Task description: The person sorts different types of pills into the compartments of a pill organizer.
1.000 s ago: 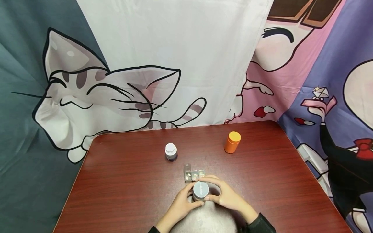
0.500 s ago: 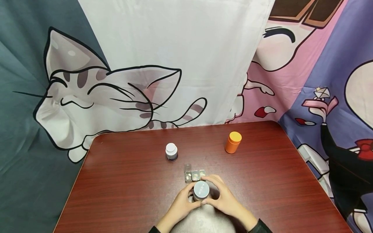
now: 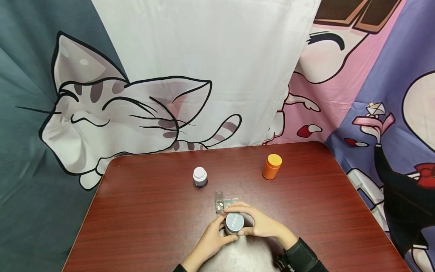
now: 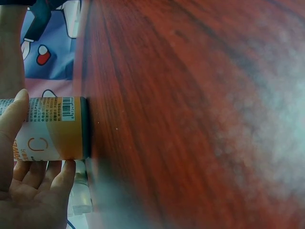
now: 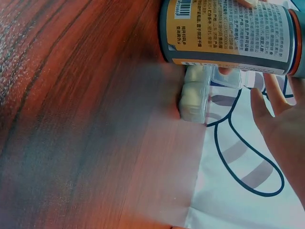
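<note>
A supplement bottle (image 3: 234, 223) with a grey lid (image 3: 235, 220) stands upright near the front of the table. My left hand (image 3: 211, 237) grips its side, and its printed orange-and-white label shows in the left wrist view. My right hand (image 3: 259, 223) curves round the lid from the right, thumb at the near side and fingers at the far side. In the right wrist view, the right hand's fingers (image 5: 274, 98) lie near the lid end of the bottle. Just behind stands a clear pill box (image 3: 219, 206), partly hidden by my right fingers; pale pieces sit in its compartments.
On the wooden table (image 3: 142, 215), a white-capped bottle (image 3: 200, 177) stands back left of the pill box. An orange bottle (image 3: 272, 167) stands at the back right. Printed cloth (image 3: 204, 56) hangs behind the table's far edge.
My right hand has shifted round the lid: its fingers drew back, then reached further left across the far side, covering more of the pill box. The left hand and bottle stay in place.
</note>
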`<action>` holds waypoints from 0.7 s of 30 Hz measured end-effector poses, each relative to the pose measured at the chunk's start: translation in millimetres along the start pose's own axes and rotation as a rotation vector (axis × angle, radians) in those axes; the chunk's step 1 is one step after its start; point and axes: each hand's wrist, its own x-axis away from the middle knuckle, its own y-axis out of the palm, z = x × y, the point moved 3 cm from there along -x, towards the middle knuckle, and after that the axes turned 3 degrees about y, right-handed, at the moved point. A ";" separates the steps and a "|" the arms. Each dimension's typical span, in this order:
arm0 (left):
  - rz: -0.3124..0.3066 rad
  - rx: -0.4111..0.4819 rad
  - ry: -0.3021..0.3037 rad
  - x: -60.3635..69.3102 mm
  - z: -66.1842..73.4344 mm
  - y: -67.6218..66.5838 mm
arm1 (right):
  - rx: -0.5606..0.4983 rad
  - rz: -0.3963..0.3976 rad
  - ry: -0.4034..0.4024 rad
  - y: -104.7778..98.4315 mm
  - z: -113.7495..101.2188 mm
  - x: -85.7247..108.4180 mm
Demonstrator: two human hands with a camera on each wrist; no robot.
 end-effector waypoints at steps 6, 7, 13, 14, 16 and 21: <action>0.005 0.001 0.000 -0.5 -0.3 0.5 | 0.020 0.070 0.070 2.8 0.0 3.8; 0.005 -0.001 0.002 -0.6 -0.5 0.6 | 0.029 0.090 0.078 3.8 0.1 5.1; 0.012 -0.012 0.017 -1.3 -2.0 1.2 | 0.103 0.254 0.113 13.5 -0.8 13.4; 0.014 -0.015 0.019 -1.2 -2.2 1.1 | 0.114 0.285 0.119 15.8 -1.4 14.5; 0.018 -0.023 0.026 -1.0 -2.4 1.0 | 0.139 0.352 0.124 20.7 -3.1 16.3; 0.026 -0.042 0.031 -0.2 -2.3 0.5 | 0.252 0.489 0.116 31.6 -8.5 20.0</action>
